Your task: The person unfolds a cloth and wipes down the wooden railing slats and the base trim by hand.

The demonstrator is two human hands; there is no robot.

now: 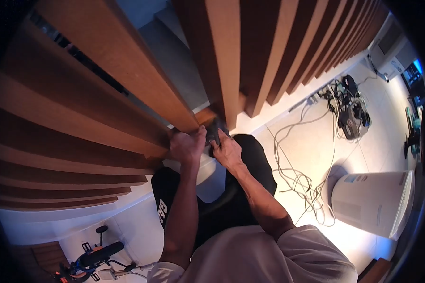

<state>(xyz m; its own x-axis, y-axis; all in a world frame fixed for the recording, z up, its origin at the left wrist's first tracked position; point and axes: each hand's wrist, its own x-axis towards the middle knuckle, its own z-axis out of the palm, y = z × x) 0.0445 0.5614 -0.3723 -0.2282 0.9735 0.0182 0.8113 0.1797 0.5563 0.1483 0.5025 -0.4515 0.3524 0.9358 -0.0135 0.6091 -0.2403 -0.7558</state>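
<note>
In the head view, my left hand (pixel 188 146) is closed around the lower end of a brown wooden slat (pixel 151 70), its thumb along the slat's edge and the other fingers mostly hidden. Right beside it, my right hand (pixel 228 150) grips a dark grey, crumpled cloth (pixel 213 132). The cloth sits in the gap between this slat and a neighbouring slat (pixel 226 66), close above a wooden base piece (pixel 205 114). Part of the cloth is covered by my fingers, so its full shape does not show.
More wooden slats (pixel 71 141) line both sides. A whitish object (pixel 210 179) is between my black-trousered legs. To the right, loose cables (pixel 300 181) trail over the floor near a power-strip tangle (pixel 349 111) and a white cylindrical appliance (pixel 370 203). A small bike (pixel 97 257) lies lower left.
</note>
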